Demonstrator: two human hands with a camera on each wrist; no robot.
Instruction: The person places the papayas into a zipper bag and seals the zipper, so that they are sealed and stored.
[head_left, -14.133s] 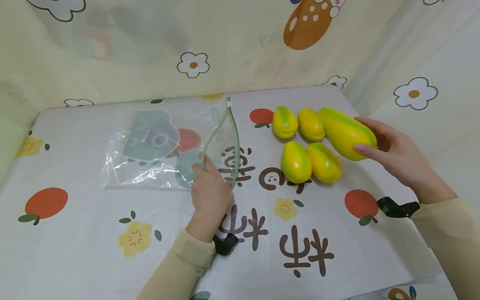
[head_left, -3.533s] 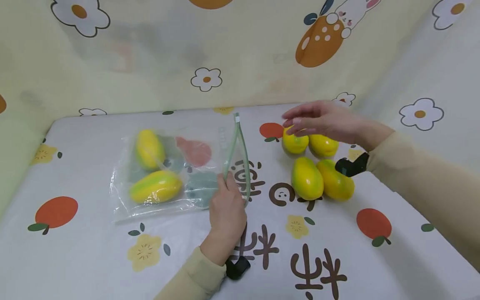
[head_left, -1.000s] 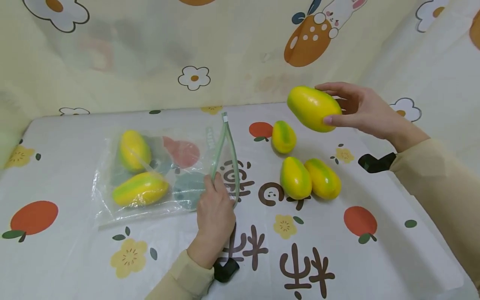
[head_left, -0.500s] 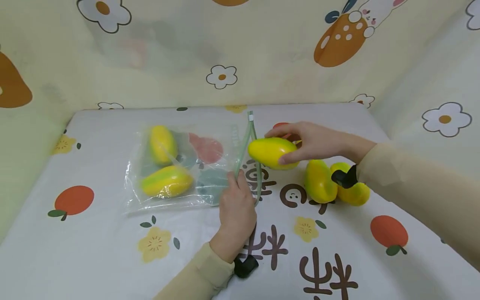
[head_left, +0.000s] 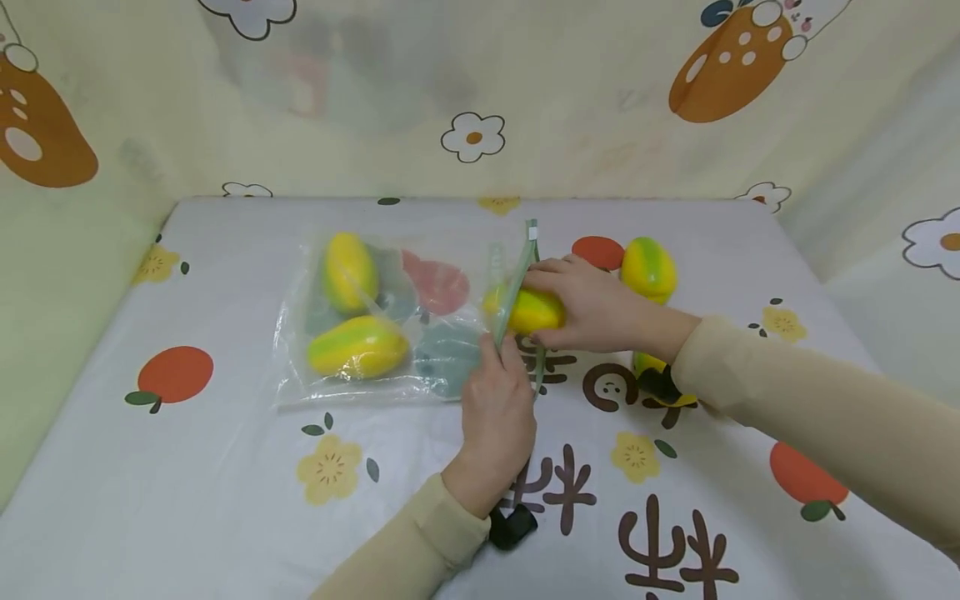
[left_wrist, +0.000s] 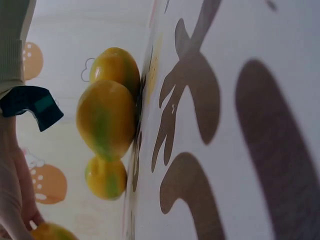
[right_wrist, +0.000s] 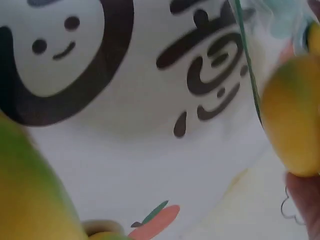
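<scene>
My left hand (head_left: 498,417) pinches the green zip rim (head_left: 516,287) of a clear plastic bag (head_left: 296,379) lying flat on the table. My right hand (head_left: 600,308) grips a yellow-green mango (head_left: 538,312) at the bag's mouth, its front end behind the clear plastic. Inside the bag lie an upright-pointing mango (head_left: 351,271) and a sideways one (head_left: 358,347). Right of the hands sits another mango (head_left: 648,267); one more (head_left: 648,365) is partly hidden by the right wrist. In the left wrist view three mangoes (left_wrist: 106,120) stand together on the table.
A white printed tablecloth (head_left: 225,467) covers the table. Behind it hangs a cream curtain (head_left: 360,158) with flower prints. The right forearm (head_left: 810,417) crosses over the table's right part. A black wrist strap piece (head_left: 513,527) sits at the left wrist.
The bag held no mangoes at first; later two lay inside. Over the last second my right hand carried a third mango leftward and down into the bag's mouth. The left hand kept the rim.
</scene>
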